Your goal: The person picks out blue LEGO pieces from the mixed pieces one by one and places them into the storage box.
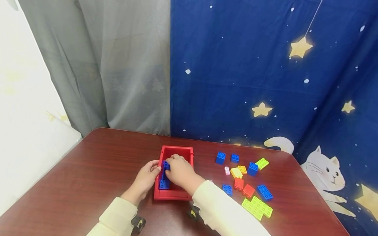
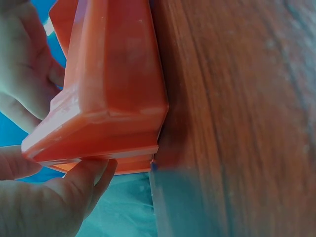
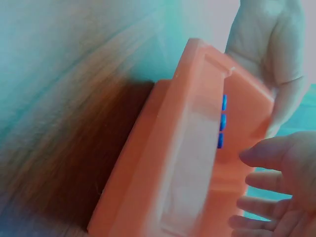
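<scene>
A red plastic box (image 1: 173, 195) stands on the table in front of me. Its left wall is gripped by my left hand (image 1: 145, 180), thumb at the rim and fingers outside. Blue building bricks (image 1: 164, 184) line the inside of that wall, studs up. My right hand (image 1: 180, 171) reaches over the box, its fingertips by the upper blue bricks and partly covering them. In the right wrist view the fingers of my right hand (image 3: 291, 182) point downward, fairly straight and spread, with no brick visible between them. A few blue studs (image 3: 223, 121) show past the rim.
Loose bricks lie right of the box: several blue ones (image 1: 252, 168), two red ones (image 1: 248, 190), yellow ones (image 1: 236, 172), a small pink one (image 1: 227, 170) and lime-green pieces (image 1: 257, 207). Grey and blue curtains (image 1: 224, 82) hang behind the brown table (image 1: 118, 154).
</scene>
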`<state>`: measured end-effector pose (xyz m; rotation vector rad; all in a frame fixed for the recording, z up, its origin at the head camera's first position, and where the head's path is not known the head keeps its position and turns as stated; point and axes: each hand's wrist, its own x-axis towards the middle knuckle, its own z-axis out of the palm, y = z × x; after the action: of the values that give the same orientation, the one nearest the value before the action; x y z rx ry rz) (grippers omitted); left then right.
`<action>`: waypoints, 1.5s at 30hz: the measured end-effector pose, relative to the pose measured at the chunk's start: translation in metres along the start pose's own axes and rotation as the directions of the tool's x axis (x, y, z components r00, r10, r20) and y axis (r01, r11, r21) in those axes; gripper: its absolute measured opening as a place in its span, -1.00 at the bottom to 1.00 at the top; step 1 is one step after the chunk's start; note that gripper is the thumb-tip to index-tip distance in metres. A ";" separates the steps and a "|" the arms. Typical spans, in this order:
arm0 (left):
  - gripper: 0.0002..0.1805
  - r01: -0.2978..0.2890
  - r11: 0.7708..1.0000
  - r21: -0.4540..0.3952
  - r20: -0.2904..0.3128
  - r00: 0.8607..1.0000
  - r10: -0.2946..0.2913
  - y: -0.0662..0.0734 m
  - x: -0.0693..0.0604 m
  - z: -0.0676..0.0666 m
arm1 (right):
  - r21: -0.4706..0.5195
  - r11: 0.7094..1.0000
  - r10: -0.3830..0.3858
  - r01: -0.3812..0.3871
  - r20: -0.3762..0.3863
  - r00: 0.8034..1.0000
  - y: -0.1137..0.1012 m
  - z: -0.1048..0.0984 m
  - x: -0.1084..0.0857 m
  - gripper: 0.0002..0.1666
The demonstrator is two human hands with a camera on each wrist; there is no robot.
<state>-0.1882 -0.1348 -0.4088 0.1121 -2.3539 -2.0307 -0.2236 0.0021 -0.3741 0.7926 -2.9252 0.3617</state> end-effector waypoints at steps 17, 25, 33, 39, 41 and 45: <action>-0.51 0.038 0.998 0.041 0.009 0.999 -0.039 0.001 0.001 -0.002 | -0.009 0.990 -0.141 0.142 -0.193 0.971 0.024 -0.028 -0.049 -0.40; -0.50 0.059 0.997 0.052 0.013 0.998 -0.060 0.002 0.000 -0.002 | -0.019 0.991 -0.136 0.136 -0.237 0.962 0.038 -0.032 -0.067 -0.42; -0.50 0.056 0.997 0.059 0.015 0.998 -0.057 0.000 0.002 -0.001 | -0.049 0.994 -0.105 0.096 -0.242 0.965 0.056 -0.029 -0.088 -0.41; -0.49 0.058 0.996 0.065 0.012 0.998 -0.059 0.000 0.002 -0.001 | -0.041 0.998 -0.066 0.057 -0.246 0.967 0.073 -0.021 -0.105 -0.43; -0.49 0.060 0.996 0.067 0.010 0.998 -0.061 0.000 0.002 -0.001 | -0.040 0.998 -0.050 0.041 -0.247 0.968 0.078 -0.018 -0.110 -0.44; -0.49 0.068 0.996 0.065 0.007 0.998 -0.069 0.000 0.002 -0.001 | -0.045 0.999 -0.013 0.001 -0.248 0.969 0.088 -0.013 -0.118 -0.47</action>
<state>-0.1899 -0.1363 -0.4085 0.1881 -2.4552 -1.9878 -0.1668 0.1366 -0.3967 0.6954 -2.6865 0.3647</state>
